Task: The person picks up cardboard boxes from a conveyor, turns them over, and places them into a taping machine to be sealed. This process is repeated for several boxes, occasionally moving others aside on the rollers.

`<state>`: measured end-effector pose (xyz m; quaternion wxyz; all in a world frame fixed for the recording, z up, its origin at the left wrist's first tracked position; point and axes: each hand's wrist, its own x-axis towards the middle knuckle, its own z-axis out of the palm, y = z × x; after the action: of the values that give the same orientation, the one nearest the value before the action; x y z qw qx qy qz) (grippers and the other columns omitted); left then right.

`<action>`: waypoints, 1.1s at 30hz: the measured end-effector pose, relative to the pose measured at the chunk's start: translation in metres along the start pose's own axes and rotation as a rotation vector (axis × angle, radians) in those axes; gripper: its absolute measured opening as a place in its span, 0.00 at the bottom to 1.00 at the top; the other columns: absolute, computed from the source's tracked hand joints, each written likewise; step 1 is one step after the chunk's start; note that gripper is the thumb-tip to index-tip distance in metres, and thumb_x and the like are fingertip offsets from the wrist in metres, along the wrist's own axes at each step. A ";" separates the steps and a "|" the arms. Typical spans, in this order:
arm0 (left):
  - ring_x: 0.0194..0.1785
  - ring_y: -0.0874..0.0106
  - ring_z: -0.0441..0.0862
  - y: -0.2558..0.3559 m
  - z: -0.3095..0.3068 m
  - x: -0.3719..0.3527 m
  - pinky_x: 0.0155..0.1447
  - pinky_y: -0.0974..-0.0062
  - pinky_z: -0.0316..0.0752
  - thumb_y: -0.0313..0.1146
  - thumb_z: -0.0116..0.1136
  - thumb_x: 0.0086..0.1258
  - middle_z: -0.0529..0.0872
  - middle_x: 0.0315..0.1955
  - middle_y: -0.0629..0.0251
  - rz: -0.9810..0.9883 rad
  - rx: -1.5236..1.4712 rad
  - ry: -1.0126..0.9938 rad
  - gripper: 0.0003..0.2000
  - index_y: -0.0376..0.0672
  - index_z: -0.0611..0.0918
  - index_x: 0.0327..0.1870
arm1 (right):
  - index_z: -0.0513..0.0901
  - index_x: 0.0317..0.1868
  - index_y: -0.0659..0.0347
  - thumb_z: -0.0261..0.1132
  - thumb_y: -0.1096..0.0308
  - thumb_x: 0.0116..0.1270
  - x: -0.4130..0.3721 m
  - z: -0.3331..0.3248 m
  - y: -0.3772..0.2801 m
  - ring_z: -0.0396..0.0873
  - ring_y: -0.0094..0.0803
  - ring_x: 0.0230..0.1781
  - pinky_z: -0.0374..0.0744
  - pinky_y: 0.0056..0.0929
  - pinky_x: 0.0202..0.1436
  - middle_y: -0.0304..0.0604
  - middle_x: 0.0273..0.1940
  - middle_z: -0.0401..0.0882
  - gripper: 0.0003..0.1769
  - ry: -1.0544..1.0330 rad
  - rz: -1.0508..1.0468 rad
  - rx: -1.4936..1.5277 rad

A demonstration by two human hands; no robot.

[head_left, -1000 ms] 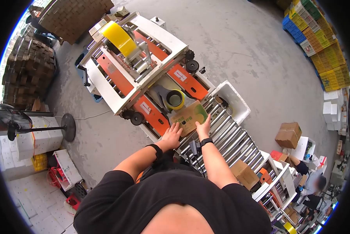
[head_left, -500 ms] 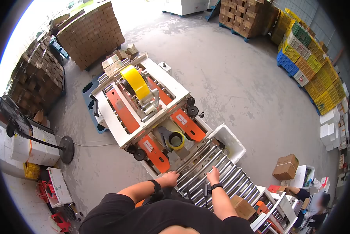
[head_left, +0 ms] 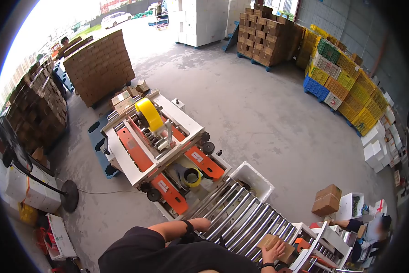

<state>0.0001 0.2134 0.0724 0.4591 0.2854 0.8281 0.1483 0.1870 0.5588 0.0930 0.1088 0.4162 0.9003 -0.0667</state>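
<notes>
My right hand (head_left: 273, 250) rests across a small brown cardboard box (head_left: 264, 240), its fingers bent over the top and near side. That box sits on the metal roller conveyor (head_left: 241, 216), towards the right end. Below a black wristband, my left hand (head_left: 200, 224) is curled at the conveyor's left edge, and its fingertips are hidden. Ahead of it stands a carton-sealing machine with orange side guides (head_left: 169, 193) and a large yellow tape roll (head_left: 149, 114) on top. A second tape roll (head_left: 191, 176) lies lower, between the guides.
A white foam bin (head_left: 259, 177) stands beside the conveyor. Another person (head_left: 373, 234) sits at the lower right, near a larger carton (head_left: 327, 200). A standing fan (head_left: 70, 193) is on the left. Stacked cartons (head_left: 99, 68) and plastic crates (head_left: 339, 77) stand further off.
My right hand has moved from above the middle of the rollers, right and back, onto the cardboard box. My left hand stays near the conveyor's left edge. The view has tilted upward.
</notes>
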 end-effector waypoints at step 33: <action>0.51 0.53 0.76 0.010 0.014 -0.022 0.52 0.60 0.71 0.35 0.53 0.60 0.79 0.44 0.47 -0.142 -0.146 0.082 0.21 0.40 0.69 0.54 | 0.70 0.57 0.53 0.68 0.57 0.45 -0.026 0.054 -0.202 0.63 0.40 0.59 0.59 0.44 0.63 0.44 0.54 0.68 0.36 -0.648 -1.467 -0.299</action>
<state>0.0241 0.2079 0.0845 0.4537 0.1855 0.8514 0.1869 0.0567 0.3977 0.0530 0.3469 -0.3379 0.8670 -0.1172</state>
